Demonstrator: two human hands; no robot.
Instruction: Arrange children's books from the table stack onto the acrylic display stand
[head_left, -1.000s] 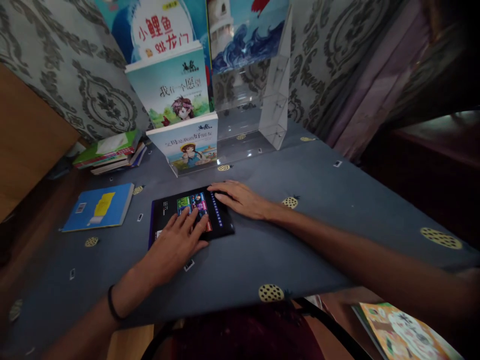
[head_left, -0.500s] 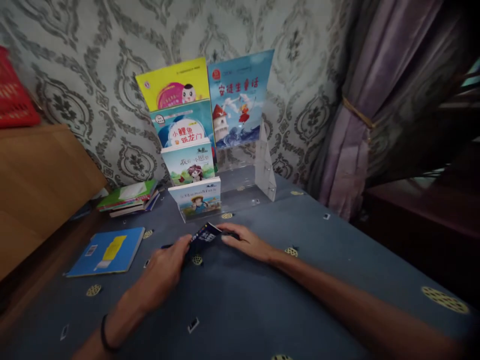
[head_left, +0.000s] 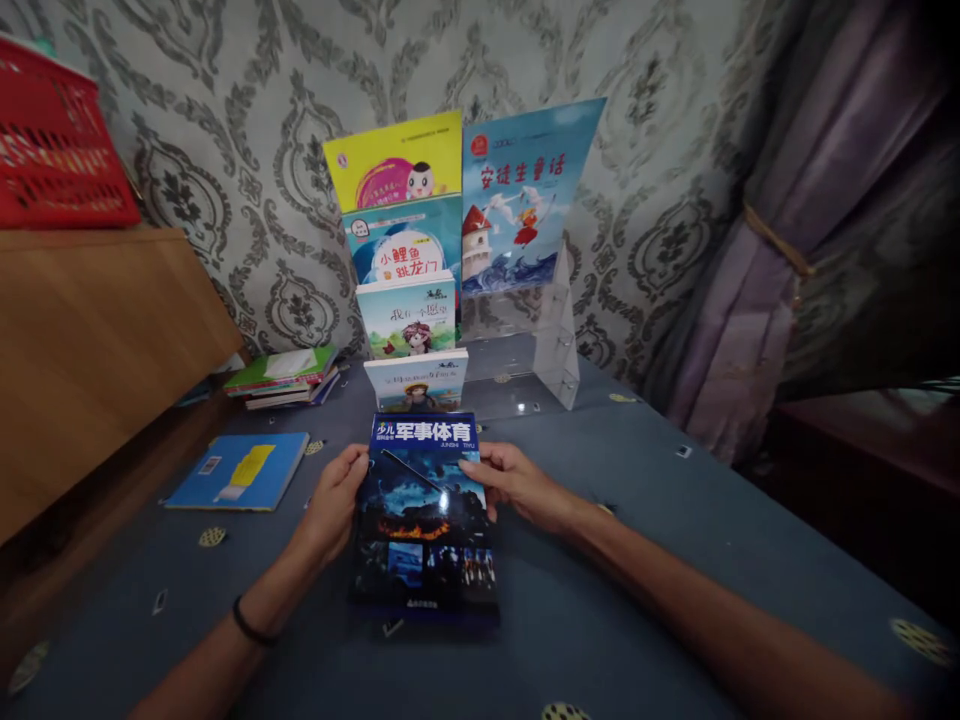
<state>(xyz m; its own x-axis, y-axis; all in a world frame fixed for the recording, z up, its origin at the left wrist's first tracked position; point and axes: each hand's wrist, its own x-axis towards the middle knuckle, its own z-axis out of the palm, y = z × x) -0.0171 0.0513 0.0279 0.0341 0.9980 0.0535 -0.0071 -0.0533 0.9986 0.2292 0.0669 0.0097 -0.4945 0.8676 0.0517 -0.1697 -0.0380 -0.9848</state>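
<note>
Both my hands grip a dark blue book (head_left: 424,520), its front cover with white Chinese lettering facing me. My left hand (head_left: 334,500) pinches its left edge, while my right hand (head_left: 521,485) holds the right edge with the thumb over the cover. Just behind it stands a clear acrylic book stand (head_left: 556,345). On its left side, tiers hold a yellow book (head_left: 435,140), a teal book (head_left: 409,215), and two small white-topped books, the upper one (head_left: 412,320) and the lower one (head_left: 416,385). A blue fairy-tale book (head_left: 525,200) occupies the top right tier.
A blue book (head_left: 236,470) lies on the patterned blue tablecloth (head_left: 600,620) at left. Behind it is a stack of books (head_left: 289,375). A wooden box-like piece (head_left: 97,350) carries a red basket (head_left: 60,140). A purple curtain (head_left: 757,300) hangs at right.
The dark book, earlier seen tilted nearly edge-on, now has its cover turned toward me. My hands hold it by opposite sides. The view has shifted slightly left.
</note>
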